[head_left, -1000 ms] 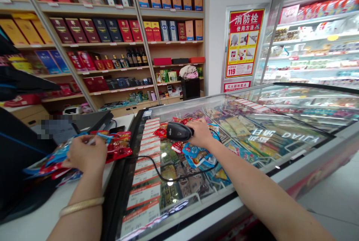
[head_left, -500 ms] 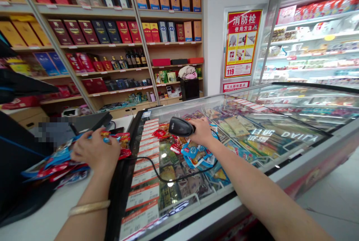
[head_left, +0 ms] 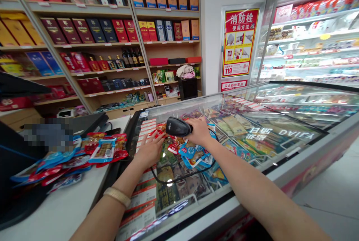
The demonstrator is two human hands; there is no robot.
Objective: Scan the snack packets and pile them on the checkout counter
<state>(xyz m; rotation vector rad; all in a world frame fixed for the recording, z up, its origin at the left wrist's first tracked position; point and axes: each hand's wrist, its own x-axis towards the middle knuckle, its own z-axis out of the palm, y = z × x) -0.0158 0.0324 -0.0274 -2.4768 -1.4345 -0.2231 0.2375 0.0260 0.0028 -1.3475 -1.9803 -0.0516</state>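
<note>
A black barcode scanner (head_left: 177, 127) is in the grip of my right hand (head_left: 200, 131), held above the freezer's glass lid with its head pointing left. My left hand (head_left: 150, 152) reaches over the left part of the lid, fingers stretched out at a red snack packet (head_left: 157, 134); a firm hold does not show. Below the scanner lie more snack packets, blue and red, with a blue one (head_left: 193, 153) partly under my right wrist. On the white counter to the left is a loose pile of packets, a blue-and-white one (head_left: 103, 150) on top.
The chest freezer (head_left: 238, 192) runs off to the right. Across its glass loops the scanner's black cable (head_left: 179, 179). Dark checkout equipment (head_left: 17, 173) stands on the counter (head_left: 81, 203) at left. Shelves (head_left: 101, 44) of boxes and bottles line the back wall.
My left hand has left the packet pile on the counter and moved right to the red packet on the freezer. The scanner stays in my right hand, nearly unmoved.
</note>
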